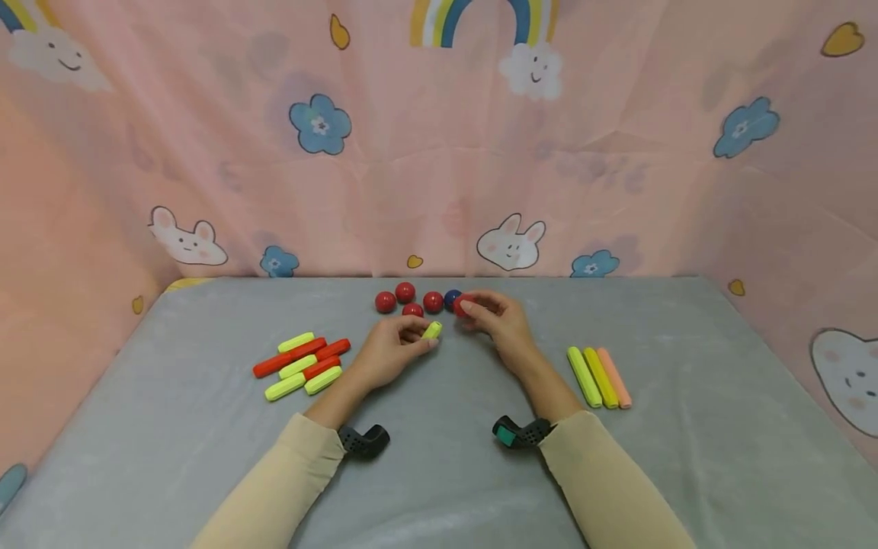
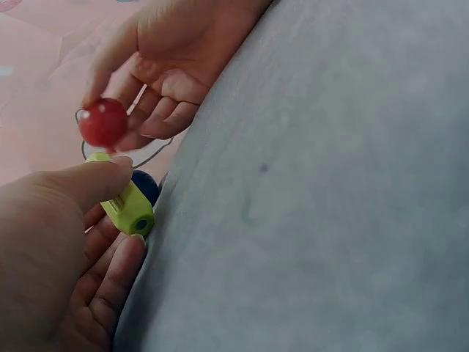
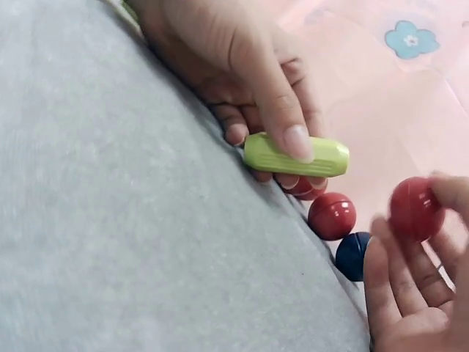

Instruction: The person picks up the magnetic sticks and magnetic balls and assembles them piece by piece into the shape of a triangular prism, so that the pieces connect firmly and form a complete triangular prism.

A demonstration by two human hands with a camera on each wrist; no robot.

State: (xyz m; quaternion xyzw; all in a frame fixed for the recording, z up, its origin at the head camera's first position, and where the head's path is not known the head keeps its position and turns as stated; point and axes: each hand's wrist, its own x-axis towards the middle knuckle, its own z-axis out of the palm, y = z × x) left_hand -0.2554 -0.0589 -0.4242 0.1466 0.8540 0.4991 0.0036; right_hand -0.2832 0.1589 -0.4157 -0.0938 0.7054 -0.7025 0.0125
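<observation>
My left hand pinches a short lime-green toy rod between thumb and fingers. In the left wrist view the rod's near end has a small dark round inset. A glossy red ball is held in the fingertips of my right hand, a little to the right of the rod and apart from it. Below and behind that ball sits a dark blue ball on the table. Several more red balls lie at the back, just beyond my left hand.
On the left of the grey table is a pile of short lime and red rods. Three longer rods, lime, yellow and peach, lie side by side at right. A pink patterned curtain hangs behind the table.
</observation>
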